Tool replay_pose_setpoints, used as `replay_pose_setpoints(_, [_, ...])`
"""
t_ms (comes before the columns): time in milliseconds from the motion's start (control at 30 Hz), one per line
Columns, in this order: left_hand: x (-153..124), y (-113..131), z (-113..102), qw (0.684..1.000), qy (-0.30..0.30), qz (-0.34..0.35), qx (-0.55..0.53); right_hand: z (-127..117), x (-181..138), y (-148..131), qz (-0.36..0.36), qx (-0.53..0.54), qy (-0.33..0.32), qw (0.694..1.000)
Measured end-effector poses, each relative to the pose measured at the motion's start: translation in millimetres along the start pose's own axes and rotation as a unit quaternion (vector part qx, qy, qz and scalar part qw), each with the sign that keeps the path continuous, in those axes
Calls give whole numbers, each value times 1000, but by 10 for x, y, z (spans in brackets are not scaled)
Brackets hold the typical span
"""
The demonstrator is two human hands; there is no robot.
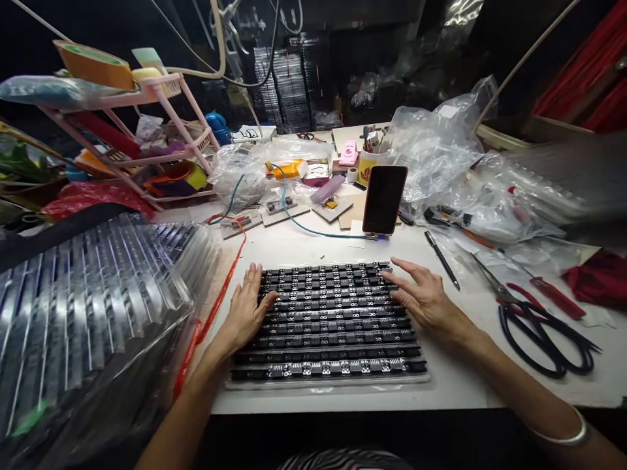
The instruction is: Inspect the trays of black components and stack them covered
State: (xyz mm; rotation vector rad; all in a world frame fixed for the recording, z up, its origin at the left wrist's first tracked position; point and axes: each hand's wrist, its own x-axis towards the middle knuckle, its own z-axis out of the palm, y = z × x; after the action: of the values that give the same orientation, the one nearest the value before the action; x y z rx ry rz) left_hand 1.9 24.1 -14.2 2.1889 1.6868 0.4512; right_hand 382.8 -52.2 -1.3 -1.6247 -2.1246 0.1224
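Observation:
A clear plastic tray [323, 386] lies flat on the white tabletop in front of me. Rows of black circuit board strips [337, 323] fill it from side to side. My left hand [249, 305] rests at the tray's left edge, its fingers stretched out and the thumb over the strip ends. At the far right corner, my right hand [416, 294] has its fingers spread, with the fingertips at the ends of the upper strips. Neither hand is closed around anything. Whether the right fingertips press on the strips I cannot tell.
Stacked clear trays [98, 281] stand at the left beside a red ribbon [210, 313]. A phone [386, 199] stands upright behind the tray. To the right lie a pen [442, 260], black-handled scissors [533, 326] and a red-handled tool [556, 297]. Plastic bags [435, 150] are heaped behind.

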Motion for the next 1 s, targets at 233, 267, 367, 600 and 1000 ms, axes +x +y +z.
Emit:
replay_pose_setpoints(233, [11, 7, -6, 1000, 14, 0, -18, 25, 23, -97, -58, -59, -60, 995])
replay_pose_setpoints(267, [11, 9, -5, 1000, 11, -3, -20, 28, 37, -126, -65, -61, -70, 994])
replay_pose_setpoints(367, [8, 13, -1, 1000, 8, -10, -27, 32, 72, -196, -76, -64, -94, 991])
replay_pose_setpoints(600, [-6, 4, 0, 999, 9, -2, -34, 80, 64, -112, -31, -60, -68, 995])
replay_pose_setpoints(1000, [-9, 11, 0, 1000, 6, -5, -24, 77, 53, -21, 25, -35, -34, 998])
